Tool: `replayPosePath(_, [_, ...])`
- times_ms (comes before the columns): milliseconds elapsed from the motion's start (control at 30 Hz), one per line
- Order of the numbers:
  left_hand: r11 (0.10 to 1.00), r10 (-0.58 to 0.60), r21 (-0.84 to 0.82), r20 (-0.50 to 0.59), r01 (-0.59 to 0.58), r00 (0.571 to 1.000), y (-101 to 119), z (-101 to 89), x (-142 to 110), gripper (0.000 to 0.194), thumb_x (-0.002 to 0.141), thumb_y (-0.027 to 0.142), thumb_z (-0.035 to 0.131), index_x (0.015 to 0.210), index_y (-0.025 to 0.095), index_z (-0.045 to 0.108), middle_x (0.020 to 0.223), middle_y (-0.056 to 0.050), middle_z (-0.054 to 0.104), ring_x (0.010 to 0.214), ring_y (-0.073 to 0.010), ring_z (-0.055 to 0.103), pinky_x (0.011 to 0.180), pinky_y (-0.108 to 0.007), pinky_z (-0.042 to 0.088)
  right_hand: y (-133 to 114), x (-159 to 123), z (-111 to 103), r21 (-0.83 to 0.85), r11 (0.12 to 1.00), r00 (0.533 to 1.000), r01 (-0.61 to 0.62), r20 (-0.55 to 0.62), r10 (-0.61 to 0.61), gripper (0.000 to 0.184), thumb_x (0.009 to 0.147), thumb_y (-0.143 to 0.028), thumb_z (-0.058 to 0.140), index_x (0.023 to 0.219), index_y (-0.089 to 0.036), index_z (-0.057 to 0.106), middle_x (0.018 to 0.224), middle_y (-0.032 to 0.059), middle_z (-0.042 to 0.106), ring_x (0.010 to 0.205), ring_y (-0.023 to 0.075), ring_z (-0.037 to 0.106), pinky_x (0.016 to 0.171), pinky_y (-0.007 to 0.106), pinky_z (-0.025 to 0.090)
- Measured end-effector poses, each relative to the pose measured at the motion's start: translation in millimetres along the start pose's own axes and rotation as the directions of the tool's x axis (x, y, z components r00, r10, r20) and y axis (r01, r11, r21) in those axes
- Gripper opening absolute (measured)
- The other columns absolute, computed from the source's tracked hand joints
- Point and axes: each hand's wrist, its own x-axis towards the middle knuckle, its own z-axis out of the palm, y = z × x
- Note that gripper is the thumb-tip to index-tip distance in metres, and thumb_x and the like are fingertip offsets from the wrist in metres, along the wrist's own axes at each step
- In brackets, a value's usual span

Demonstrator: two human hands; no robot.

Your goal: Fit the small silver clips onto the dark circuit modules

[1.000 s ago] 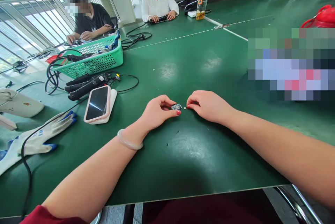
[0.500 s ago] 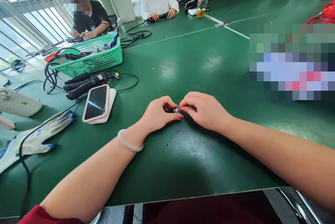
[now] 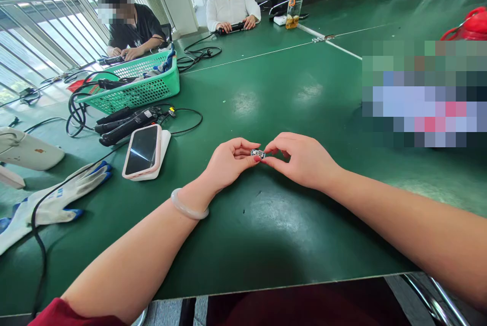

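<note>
A small black-and-white piece point(image 3: 257, 154), too small for me to tell its kind, is held over the green table between my hands. My left hand point(image 3: 232, 161) grips its left side, the red-nailed thumb along the near edge and the fingers curled behind. At its right end, the thumb and forefinger of my right hand point(image 3: 302, 158) close on the piece from both sides. My fingertips cover parts of it. A pale bangle circles my left wrist.
Left of my hands lie a phone point(image 3: 143, 151) on a white box, black hair-straightener-like tools point(image 3: 131, 125) with cords, and a white-and-blue glove point(image 3: 72, 186). Behind them stands a green basket point(image 3: 160, 85). Two people sit at the far side; a bottle point(image 3: 294, 6) stands near them.
The small piece has turned and shows more of its patterned face. My left forefinger has straightened away from it, and my right fingers have shifted to its right end.
</note>
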Motion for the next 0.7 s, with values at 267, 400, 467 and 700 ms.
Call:
replayPosePath(267, [0.995, -0.012, 0.095, 0.038, 0.008, 0.999, 7, -0.1, -3, 0.027, 0.075, 0.022, 0.066, 0.1, 0.012, 0.064, 0.092, -0.008, 0.071, 0.082, -0.0153, 0.066, 0.084, -0.033, 0.05, -6, 2, 6, 0.027, 1.0, 0.999, 0.003, 0.053, -0.005, 0.022, 0.085, -0.04, 0.056, 0.081, -0.02, 0.064, 0.078, 0.0015, 0.065, 0.07, 0.0142, 0.056, 0.063, 0.026, 0.039])
replayPosePath(400, [0.781, 0.207, 0.614, -0.084, -0.113, 0.975, 6, -18.1, 1, 0.025, 0.08, 0.024, 0.057, 0.102, 0.018, 0.067, 0.095, -0.007, 0.071, 0.086, -0.0193, 0.065, 0.086, -0.035, 0.049, 2, 4, 0, 0.106, 0.992, 0.994, -0.063, 0.094, 0.053, 0.02, 0.084, -0.038, 0.056, 0.078, -0.021, 0.065, 0.069, -0.0006, 0.062, 0.062, 0.0125, 0.053, 0.059, 0.025, 0.037])
replayPosePath(467, [0.521, 0.311, 0.85, -0.105, -0.077, 0.945, 6, -34.3, 3, 0.028, 0.083, 0.021, 0.049, 0.105, 0.02, 0.067, 0.101, -0.008, 0.07, 0.094, -0.0231, 0.063, 0.091, -0.038, 0.045, 5, 4, -2, 0.118, 0.989, 0.993, -0.091, 0.092, 0.08, 0.022, 0.085, -0.038, 0.054, 0.077, -0.022, 0.066, 0.067, -0.0006, 0.062, 0.061, 0.0124, 0.052, 0.059, 0.025, 0.037])
replayPosePath(700, [0.185, 0.306, 0.912, -0.408, 0.367, 0.86, 6, -99.3, 5, 0.03, 0.08, 0.014, 0.045, 0.1, 0.013, 0.068, 0.111, -0.016, 0.06, 0.096, -0.0282, 0.06, 0.085, -0.037, 0.045, 11, 5, -7, 0.119, 0.988, 0.994, -0.101, 0.062, 0.094, 0.026, 0.087, -0.036, 0.049, 0.073, -0.021, 0.066, 0.066, 0.0002, 0.062, 0.058, 0.0126, 0.051, 0.057, 0.026, 0.037])
